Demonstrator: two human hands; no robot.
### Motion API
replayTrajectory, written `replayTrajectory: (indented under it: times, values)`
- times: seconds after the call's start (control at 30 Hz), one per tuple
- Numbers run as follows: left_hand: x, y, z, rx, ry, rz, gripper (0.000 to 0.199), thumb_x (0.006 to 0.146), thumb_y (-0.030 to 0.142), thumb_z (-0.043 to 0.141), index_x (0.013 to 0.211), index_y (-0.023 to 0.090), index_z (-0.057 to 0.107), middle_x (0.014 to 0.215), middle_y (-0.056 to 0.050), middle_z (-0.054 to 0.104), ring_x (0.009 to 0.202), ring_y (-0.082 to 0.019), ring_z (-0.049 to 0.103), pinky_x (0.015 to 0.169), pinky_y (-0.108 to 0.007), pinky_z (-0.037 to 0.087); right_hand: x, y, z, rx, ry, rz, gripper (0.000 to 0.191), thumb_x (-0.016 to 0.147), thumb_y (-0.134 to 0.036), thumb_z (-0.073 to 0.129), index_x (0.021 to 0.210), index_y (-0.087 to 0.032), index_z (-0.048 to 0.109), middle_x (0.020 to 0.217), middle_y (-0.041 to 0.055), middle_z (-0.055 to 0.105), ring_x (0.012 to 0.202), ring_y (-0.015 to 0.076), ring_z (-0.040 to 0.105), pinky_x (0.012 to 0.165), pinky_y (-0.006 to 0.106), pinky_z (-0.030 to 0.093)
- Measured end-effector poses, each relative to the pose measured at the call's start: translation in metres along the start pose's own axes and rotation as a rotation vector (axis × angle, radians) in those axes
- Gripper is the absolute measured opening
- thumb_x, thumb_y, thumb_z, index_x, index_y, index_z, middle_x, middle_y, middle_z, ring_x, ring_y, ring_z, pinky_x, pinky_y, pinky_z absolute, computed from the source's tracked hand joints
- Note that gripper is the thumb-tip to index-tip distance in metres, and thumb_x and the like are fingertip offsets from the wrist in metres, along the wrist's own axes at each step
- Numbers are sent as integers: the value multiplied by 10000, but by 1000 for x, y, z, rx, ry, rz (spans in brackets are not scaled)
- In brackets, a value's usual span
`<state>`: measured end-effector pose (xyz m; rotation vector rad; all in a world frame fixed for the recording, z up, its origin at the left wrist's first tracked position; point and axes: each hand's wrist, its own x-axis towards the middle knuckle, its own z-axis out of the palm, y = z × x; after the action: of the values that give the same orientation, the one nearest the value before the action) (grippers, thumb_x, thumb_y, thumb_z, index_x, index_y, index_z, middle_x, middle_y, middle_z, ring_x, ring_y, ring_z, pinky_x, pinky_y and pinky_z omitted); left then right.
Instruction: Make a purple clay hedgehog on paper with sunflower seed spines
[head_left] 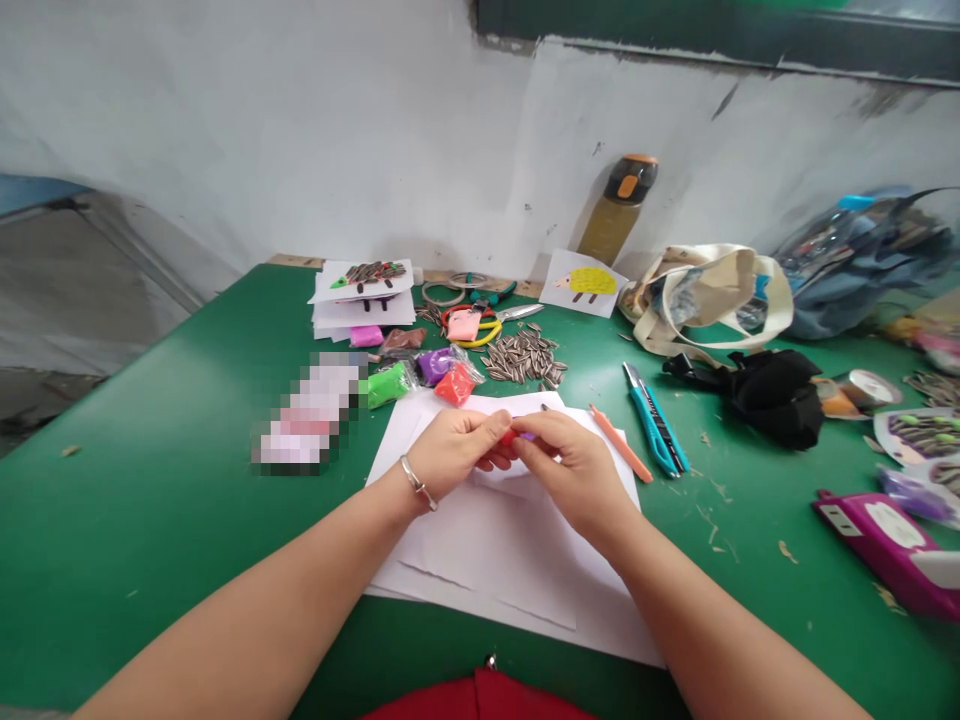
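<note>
While the left hand point(456, 446) and the right hand point(576, 466) met above the white paper point(499, 560), their fingertips pinched a small red piece point(508, 437) with a bit of purple point(527, 436) beside it, apparently mid-shaping, so the next move seemed to call for light, even finger pressure.

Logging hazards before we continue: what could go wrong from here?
1. The small red piece is at the fingertips of both the left hand and the right hand; it could slip and perhaps mark the white paper below.
2. The blue cutter lies to the right of the right hand; a sideways reach might catch its blade end.
3. The loose seed pile could scatter if bumped.
</note>
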<state>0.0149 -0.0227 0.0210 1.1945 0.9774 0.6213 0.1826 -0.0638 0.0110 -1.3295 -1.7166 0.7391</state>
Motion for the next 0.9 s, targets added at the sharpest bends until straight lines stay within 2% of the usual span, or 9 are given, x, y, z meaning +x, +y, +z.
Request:
replayTrajectory:
  times: [0.17, 0.4, 0.57, 0.63, 0.7, 0.8, 0.9]
  values:
    - [-2, 0, 1, -135, -11, -73, 576, 730, 684, 690, 802, 114, 726, 783, -87, 730, 744, -167, 675, 722, -278, 499, -3, 1, 0, -195, 62, -217, 223, 950, -166, 487, 994, -226, 698, 987, 67, 678, 906, 188, 610, 790, 326, 487]
    - [-4, 2, 3, -208, -42, -143, 592, 726, 683, 695, 885, 113, 723, 890, -120, 748, 859, -212, 695, 804, -323, 484, -2, 0, -3, -292, 41, -229, 269, 966, -180, 428, 934, -234, 690, 946, 74, 667, 885, 207, 599, 787, 348, 479]
    - [-5, 5, 2, -253, -22, -165, 618, 711, 659, 730, 1048, 141, 701, 876, -96, 753, 892, -214, 703, 827, -319, 489, -2, 1, -2, -312, 3, -248, 308, 959, -176, 403, 856, -211, 692, 864, 83, 648, 803, 203, 562, 728, 345, 451]
    - [-6, 7, 1, -250, -22, -179, 649, 692, 667, 742, 1065, 139, 695, 884, -104, 754, 871, -214, 708, 827, -325, 502, -2, 2, -2, -191, 26, -168, 255, 946, -191, 449, 899, -218, 698, 849, 62, 652, 803, 193, 569, 728, 336, 455]
    - [-6, 8, 0, -241, -26, -192, 661, 690, 668, 742, 1092, 146, 685, 905, -110, 754, 843, -213, 712, 821, -340, 517, 0, 2, -3, 20, 50, -1, 182, 919, -218, 520, 922, -231, 702, 846, 36, 667, 807, 180, 591, 731, 322, 466]
    - [-6, 8, -4, -188, -21, -160, 610, 712, 635, 745, 1102, 170, 680, 930, -94, 747, 825, -202, 708, 774, -331, 535, 3, 3, -6, 348, 16, 250, 108, 866, -275, 613, 867, -219, 705, 815, 17, 680, 763, 161, 606, 703, 304, 475]
    - [-5, 7, -7, -52, -24, -71, 459, 736, 534, 766, 1008, 169, 710, 905, -73, 737, 803, -180, 689, 698, -276, 522, 4, 3, -7, 481, -25, 321, 99, 827, -287, 656, 830, -206, 714, 781, 7, 675, 722, 141, 590, 683, 289, 467]
